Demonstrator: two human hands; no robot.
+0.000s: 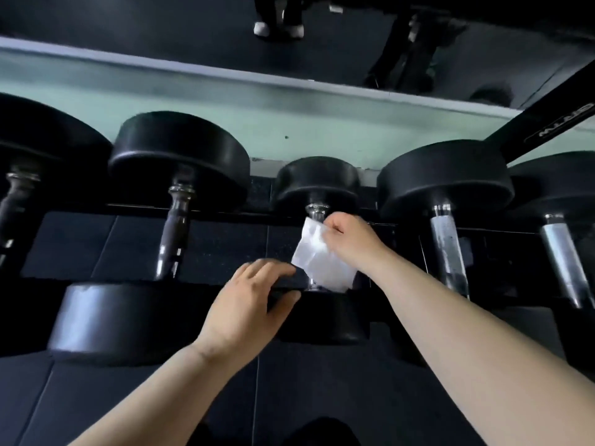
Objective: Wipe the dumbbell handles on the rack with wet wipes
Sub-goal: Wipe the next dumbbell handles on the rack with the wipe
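Observation:
A small black dumbbell (317, 185) lies on the rack in the middle, its chrome handle mostly covered by a white wet wipe (317, 255). My right hand (349, 236) grips the wipe's upper part against the handle, near the far head. My left hand (248, 300) rests on the near head of this dumbbell (325, 320), thumb and fingers curled over its edge. Only the handle's top collar and a bit at the bottom show.
Bigger black dumbbells lie on either side: one with a dark handle (175, 226) to the left, two with chrome handles (449, 249) (565, 262) to the right. A black rack upright (544, 123) slants at upper right. A mirror behind shows someone's white shoes (278, 29).

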